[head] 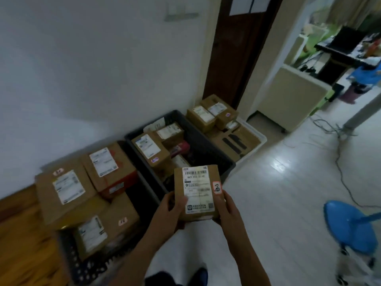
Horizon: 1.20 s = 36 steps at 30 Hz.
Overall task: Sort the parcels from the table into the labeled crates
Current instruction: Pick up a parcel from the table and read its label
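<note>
Head view — a small cardboard parcel (196, 193) is held up in front of the body, white shipping label (198, 189) facing the camera, a handwritten pink tag (217, 188) on its right edge. Left hand (172, 209) grips the parcel's left side, thumb over the top face and touching the label's edge; right hand (225, 205) clasps the right side just below the tag. Both forearms reach forward and slightly inward, wrists level, parcel tilted toward the eyes.

Beyond the grip sit three crates along the wall: a dark middle crate (214, 153) directly past the parcel, a white crate (257, 141) farther right, a black perforated crate (86, 263) down left — all holding boxes.

Judgement: the step in hand is reading the tag and picking the crate. Best to match it against the crate label before lowering; the writing is too blurred to read here. The middle crate's open gap lies nearest — set the parcel flat, not dropped.
</note>
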Motion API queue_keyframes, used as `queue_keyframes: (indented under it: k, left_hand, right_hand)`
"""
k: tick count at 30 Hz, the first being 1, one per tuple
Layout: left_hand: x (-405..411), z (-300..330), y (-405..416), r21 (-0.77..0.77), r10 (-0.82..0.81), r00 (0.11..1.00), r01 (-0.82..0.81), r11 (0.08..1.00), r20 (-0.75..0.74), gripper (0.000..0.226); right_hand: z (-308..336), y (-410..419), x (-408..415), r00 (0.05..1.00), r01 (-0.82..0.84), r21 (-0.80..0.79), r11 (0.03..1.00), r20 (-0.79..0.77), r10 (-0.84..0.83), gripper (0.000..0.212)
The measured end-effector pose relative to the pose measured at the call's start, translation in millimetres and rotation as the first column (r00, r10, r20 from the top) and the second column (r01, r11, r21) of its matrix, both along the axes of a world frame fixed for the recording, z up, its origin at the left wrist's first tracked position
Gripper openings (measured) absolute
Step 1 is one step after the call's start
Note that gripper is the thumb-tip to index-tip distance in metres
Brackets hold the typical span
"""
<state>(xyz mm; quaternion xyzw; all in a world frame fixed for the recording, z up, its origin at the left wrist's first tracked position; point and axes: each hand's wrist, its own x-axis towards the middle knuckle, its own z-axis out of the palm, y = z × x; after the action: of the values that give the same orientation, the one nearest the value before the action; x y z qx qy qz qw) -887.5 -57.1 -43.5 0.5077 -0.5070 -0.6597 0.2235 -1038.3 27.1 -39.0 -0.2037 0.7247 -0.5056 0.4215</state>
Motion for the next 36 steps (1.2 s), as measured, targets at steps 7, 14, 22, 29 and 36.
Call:
queue_keyframes:
  k: [7,14,22,29,36]
  left_hand:
    - [-94,-49,-76,0.168,0.249,0.968,-0.247,0.954,0.009,0.053]
    - [-157,-114,-145,0.302,0.385,0.923,-0.363,0.882,-0.015,0.043]
    - [-210,-182,-204,0.282,0.503,0.851,-0.525,0.803,0.152,0.059]
    - [-253,-206,-236,0.028,0.523,0.679,-0.624,0.781,0.515,0.081]
    - [-298,-229,-262,-0.028,0.335,0.586,-0.469,0.883,0.737,0.079]
  right_hand:
    - [-25,-86,-127,0.98,-0.135,0.228,0.964,-0.112,0.164,0.05]
    - [-63,-187,-217,0.931,-0.235,0.305,0.923,-0.202,0.304,0.029]
    - [-101,-272,-259,0.754,-0.399,0.451,0.798,-0.333,0.566,0.038]
    - [-149,-291,-269,0.573,-0.543,0.609,0.578,-0.235,0.785,0.062]
    - [-164,-295,-295,0.379,-0.652,0.623,0.432,-0.227,0.897,0.066]
